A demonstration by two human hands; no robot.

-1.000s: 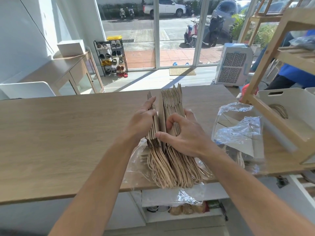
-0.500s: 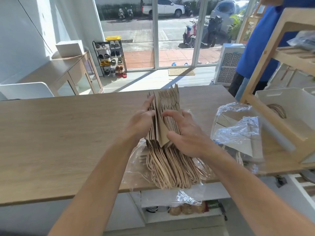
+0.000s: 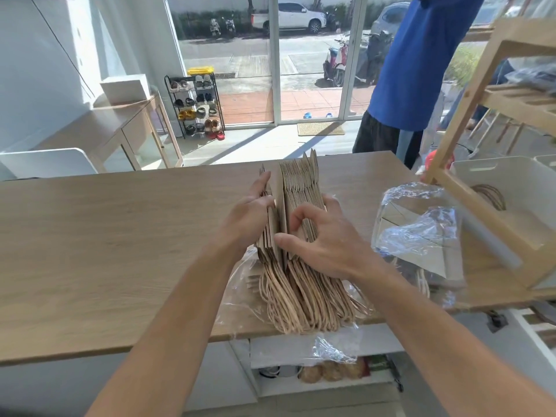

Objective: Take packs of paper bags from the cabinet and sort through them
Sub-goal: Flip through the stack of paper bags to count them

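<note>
While a stack of brown paper bags [image 3: 296, 206] is stood on edge near the front of a wooden table [image 3: 105, 236], it is being leafed through by two bare hands. The left hand [image 3: 249, 218] is pressed flat against the stack's left side, fingers together, so that a few bags are held apart from the rest. The right hand [image 3: 328, 239] is curled over the larger group, with thumb and forefinger pinched on the edge of one bag at the gap. The twisted paper handles [image 3: 301, 299] are splayed toward the viewer over the table edge, on a loose clear plastic wrapper [image 3: 243, 284]. A second pack in crumpled plastic [image 3: 418, 236] is seen just to the right, apart from the hands. The sorting step is judged to be under way. Next, the pinched bag would probably need to be passed leftward with a light touch, the stack being kept upright.
</note>
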